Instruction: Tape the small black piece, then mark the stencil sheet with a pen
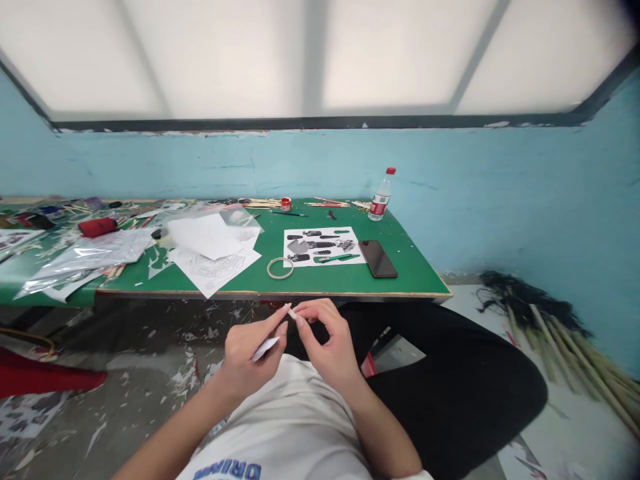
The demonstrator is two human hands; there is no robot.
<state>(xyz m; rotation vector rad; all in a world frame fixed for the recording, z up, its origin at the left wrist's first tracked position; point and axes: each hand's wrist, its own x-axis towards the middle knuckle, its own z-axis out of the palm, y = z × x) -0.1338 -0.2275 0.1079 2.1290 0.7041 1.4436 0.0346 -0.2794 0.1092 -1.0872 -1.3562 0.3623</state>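
Note:
My left hand point(250, 357) and my right hand point(327, 343) meet over my lap, in front of the green table point(400, 283). Both pinch a small white piece of paper point(291, 313) between thumb and fingertips. A second white paper scrap point(265, 348) sticks out under the fingers of my left hand. Both hands are closed in a pinch. They are below the table's front edge and touch nothing on it.
On the table lie a printed sheet with black shapes point(323, 247), a green pen point(337, 258), a black phone point(378, 259), a tape ring point(280, 268), white papers point(213, 250), a water bottle point(381, 195), a small red jar point(285, 204). Paper scraps litter the floor; sticks point(565, 340) lie at right.

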